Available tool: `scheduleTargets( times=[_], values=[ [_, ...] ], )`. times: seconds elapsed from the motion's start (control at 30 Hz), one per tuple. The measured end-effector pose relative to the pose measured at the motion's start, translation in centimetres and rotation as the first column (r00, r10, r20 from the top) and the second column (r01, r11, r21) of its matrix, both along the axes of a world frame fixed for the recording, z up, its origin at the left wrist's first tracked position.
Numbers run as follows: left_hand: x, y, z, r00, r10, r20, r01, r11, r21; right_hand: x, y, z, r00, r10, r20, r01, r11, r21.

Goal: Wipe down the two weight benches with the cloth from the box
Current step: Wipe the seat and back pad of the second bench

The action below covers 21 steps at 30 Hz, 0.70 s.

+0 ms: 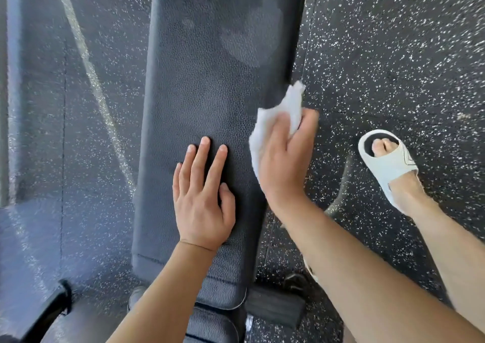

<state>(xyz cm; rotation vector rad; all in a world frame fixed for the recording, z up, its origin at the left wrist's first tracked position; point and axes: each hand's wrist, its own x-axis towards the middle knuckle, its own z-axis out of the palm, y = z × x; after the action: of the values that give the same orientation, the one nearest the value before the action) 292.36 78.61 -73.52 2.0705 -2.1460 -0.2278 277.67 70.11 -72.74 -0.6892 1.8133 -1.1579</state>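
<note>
Our left hand [202, 206] lies flat with fingers spread on the weight bench [210, 93], bracing us, while our right hand [284, 156] grips the white cloth [275, 114] at the pad's right edge. We'd press evenly and overlap passes along that side, probably. No box in view.

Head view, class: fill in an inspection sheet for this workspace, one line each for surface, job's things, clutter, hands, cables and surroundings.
Surface: black padded bench, textured, with pale smears near its far end.
Job's things: white cloth, bunched, at the bench's right edge.
Clutter: nothing seen.
Hands: left hand flat on the bench pad, fingers straight; right hand grips the cloth.
Cables: nothing seen.
Surroundings: dark speckled floor; a foot in a white slide sandal to the right of the bench.
</note>
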Motion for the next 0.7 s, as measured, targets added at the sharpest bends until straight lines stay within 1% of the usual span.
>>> scheduleTargets(
  times=[0.03, 0.07, 0.1, 0.13, 0.17, 0.2, 0.23, 0.27, 0.3, 0.33, 0.37, 0.4, 0.43, 0.47, 0.53, 0.6, 0.63, 0.7],
  values=[
    [0.0, 0.0, 0.1, 1.000, 0.002, 0.001, -0.002, 1.000, 0.002, -0.2, -2.5, 0.1, 0.992, 0.037, -0.117, -0.045, 0.997, -0.068],
    [0.0, 0.0, 0.1, 1.000, 0.008, 0.001, -0.008, 1.000, 0.006, -0.2, -4.4, 0.2, 0.960, 0.104, -0.261, -0.142, 0.981, -0.132],
    [0.0, 0.0, 0.1, 1.000, 0.014, -0.001, -0.014, 1.000, 0.007, 0.0, -5.8, 0.4, 0.889, 0.196, -0.414, -0.287, 0.942, -0.171],
    [-0.1, -0.1, 0.2, 1.000, 0.013, -0.004, -0.013, 1.000, 0.007, 0.4, -6.7, 0.6, 0.768, 0.303, -0.564, -0.459, 0.875, -0.155],
    [-0.1, -0.1, 0.2, 1.000, 0.001, -0.006, -0.001, 1.000, 0.002, 0.9, -7.1, 0.7, 0.607, 0.394, -0.690, -0.616, 0.782, -0.095],
    [-0.2, -0.1, 0.2, 1.000, -0.009, -0.005, 0.009, 1.000, -0.005, 1.3, -7.1, 0.8, 0.451, 0.451, -0.770, -0.727, 0.687, -0.023],
    [-0.2, 0.0, 0.1, 1.000, 0.014, 0.001, -0.014, 1.000, -0.015, 1.6, -7.1, 0.9, 0.340, 0.482, -0.807, -0.793, 0.608, 0.029],
    [-0.3, 0.3, 0.1, 0.994, 0.108, 0.006, -0.107, 0.994, -0.028, 1.7, -7.1, 0.9, 0.283, 0.503, -0.817, -0.829, 0.556, 0.055],
    [-0.5, 0.5, 0.1, 0.962, 0.275, -0.002, -0.274, 0.960, -0.048, 1.5, -7.1, 0.9, 0.259, 0.523, -0.812, -0.851, 0.521, 0.064],
    [-0.8, 0.8, 0.2, 0.882, 0.470, -0.027, -0.471, 0.880, -0.068, 1.2, -7.2, 1.0, 0.241, 0.536, -0.809, -0.869, 0.491, 0.067],
    [-1.2, 1.0, 0.2, 0.779, 0.624, -0.056, -0.626, 0.775, -0.085, 0.9, -7.4, 0.9, 0.216, 0.542, -0.812, -0.887, 0.457, 0.069],
    [-1.5, 1.1, 0.3, 0.699, 0.711, -0.073, -0.715, 0.692, -0.098, 0.6, -7.5, 0.9, 0.184, 0.548, -0.816, -0.908, 0.413, 0.072],
    [-1.8, 1.1, 0.2, 0.655, 0.751, -0.078, -0.755, 0.647, -0.107, 0.3, -7.6, 0.9, 0.147, 0.566, -0.812, -0.931, 0.357, 0.080],
    [-1.9, 1.0, 0.1, 0.638, 0.766, -0.079, -0.770, 0.630, -0.107, 0.0, -7.8, 1.0, 0.112, 0.595, -0.796, -0.951, 0.296, 0.087],
    [-1.9, 0.9, 0.0, 0.627, 0.775, -0.081, -0.779, 0.619, -0.099, -0.8, -8.5, 1.1, 0.051, 0.652, -0.756, -0.986, 0.154, 0.066],
    [-2.0, 0.9, 0.0, 0.621, 0.778, -0.096, -0.784, 0.614, -0.093, -1.3, -10.2, 1.3, -0.015, 0.672, -0.741, -0.999, 0.026, 0.043],
    [-1.9, 0.8, 0.1, 0.621, 0.778, -0.098, -0.784, 0.615, -0.088, -1.0, -11.3, 1.4, -0.041, 0.673, -0.738, -0.999, -0.015, 0.043],
    [-1.9, 0.7, 0.2, 0.624, 0.777, -0.090, -0.782, 0.619, -0.079, 0.6, -13.3, 1.6, -0.063, 0.668, -0.741, -0.998, -0.028, 0.059]
  ],
)
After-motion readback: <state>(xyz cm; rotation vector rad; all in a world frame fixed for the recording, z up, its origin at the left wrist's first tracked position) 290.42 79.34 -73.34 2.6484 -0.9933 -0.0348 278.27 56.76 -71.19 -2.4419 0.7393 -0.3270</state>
